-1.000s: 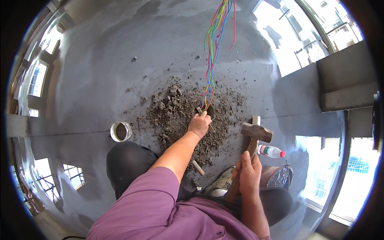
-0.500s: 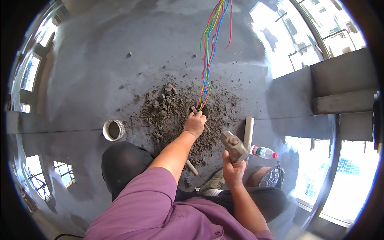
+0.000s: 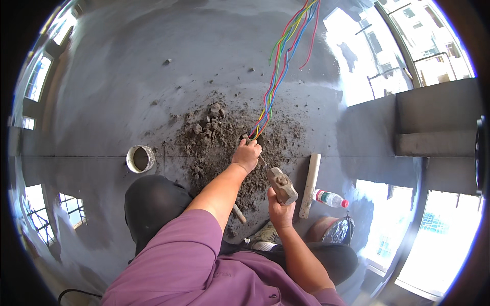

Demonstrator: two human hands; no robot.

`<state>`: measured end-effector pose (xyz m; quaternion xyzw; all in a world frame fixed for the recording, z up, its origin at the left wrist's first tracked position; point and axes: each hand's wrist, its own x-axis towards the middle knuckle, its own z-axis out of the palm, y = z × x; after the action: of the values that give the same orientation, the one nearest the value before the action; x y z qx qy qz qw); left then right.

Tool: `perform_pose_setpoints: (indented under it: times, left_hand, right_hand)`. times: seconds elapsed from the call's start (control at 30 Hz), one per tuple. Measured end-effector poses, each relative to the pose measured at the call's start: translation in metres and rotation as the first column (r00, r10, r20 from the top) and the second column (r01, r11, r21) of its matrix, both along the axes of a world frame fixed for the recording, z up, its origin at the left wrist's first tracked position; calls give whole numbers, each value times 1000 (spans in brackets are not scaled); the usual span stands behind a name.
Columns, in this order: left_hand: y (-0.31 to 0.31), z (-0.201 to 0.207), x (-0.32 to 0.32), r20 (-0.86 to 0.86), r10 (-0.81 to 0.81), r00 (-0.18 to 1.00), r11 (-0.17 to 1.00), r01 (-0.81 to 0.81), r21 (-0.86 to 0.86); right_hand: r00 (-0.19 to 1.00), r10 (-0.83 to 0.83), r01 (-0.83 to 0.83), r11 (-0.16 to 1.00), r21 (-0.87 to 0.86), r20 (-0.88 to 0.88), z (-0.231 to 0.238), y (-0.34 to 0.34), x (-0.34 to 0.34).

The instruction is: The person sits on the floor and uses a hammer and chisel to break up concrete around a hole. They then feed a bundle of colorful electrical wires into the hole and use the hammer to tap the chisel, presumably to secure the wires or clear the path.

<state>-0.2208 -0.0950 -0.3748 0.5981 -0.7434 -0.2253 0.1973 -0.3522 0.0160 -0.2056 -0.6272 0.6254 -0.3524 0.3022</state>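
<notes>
My left hand (image 3: 246, 155) is closed around a chisel-like metal bar (image 3: 262, 160), whose two ends show past my fingers. It is over the pile of broken rubble (image 3: 209, 133), where a bundle of red, yellow, green and blue wires (image 3: 278, 76) rises from the debris beside my fingers. In my right hand (image 3: 281, 213) is a hammer with a blocky, worn metal head (image 3: 282, 186); its handle is mostly hidden. The hammer head is raised, just right of the bar and apart from it. Under my left forearm lies a short rounded stick (image 3: 239, 213), partly covered.
A small white tub (image 3: 140, 159) stands left of the rubble. To the right are a pale pipe (image 3: 310, 186), a plastic bottle with a red cap (image 3: 331, 198) and a bucket (image 3: 334, 229) by my knee. Several loose chunks are scattered on the grey floor (image 3: 112, 102).
My right hand has brought the hammer left, closer to the bar. My left hand keeps its grip near the wires. The view has shifted slightly.
</notes>
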Motion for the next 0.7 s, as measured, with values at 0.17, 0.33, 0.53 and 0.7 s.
perform_pose_setpoints:
  times: [0.17, 0.33, 0.53, 0.7]
  left_hand:
    - [4, -16, 10, 41, -28, 999, 987, 34, -155]
    - [-7, -1, 11, 4, -46, 999, 997, 47, -55]
    - [-15, -7, 15, -3, -74, 997, 994, 74, -82]
    - [-13, -15, 13, 8, -31, 999, 992, 32, -124]
  right_hand:
    - [887, 179, 123, 796, 592, -425, -28, -10, -12]
    - [998, -63, 63, 998, -3, 12, -22, -7, -3]
    - [977, -34, 129, 882, 453, -212, -36, 7, -11]
    - [948, 13, 142, 876, 461, -317, -27, -14, 1]
